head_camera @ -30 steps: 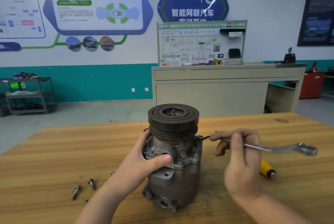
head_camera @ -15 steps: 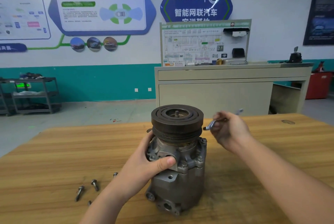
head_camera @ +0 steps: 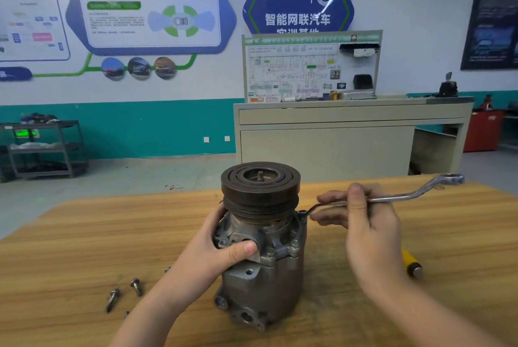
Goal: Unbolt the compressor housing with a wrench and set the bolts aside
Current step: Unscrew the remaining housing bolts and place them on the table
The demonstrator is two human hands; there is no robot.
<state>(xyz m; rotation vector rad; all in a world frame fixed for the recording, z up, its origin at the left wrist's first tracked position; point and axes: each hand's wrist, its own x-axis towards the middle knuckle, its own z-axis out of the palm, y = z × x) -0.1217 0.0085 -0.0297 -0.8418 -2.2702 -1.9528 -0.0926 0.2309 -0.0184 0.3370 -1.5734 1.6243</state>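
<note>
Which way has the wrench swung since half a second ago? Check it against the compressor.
Yes. The wrench has come down from beside the pulley; its near end now sits at the compressor housing's upper right corner, handle reaching right in the right hand.

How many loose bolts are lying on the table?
4, perhaps more: two bolts lie left of the left forearm, and two more peek out partly hidden beside it. The arm may hide others.
</note>
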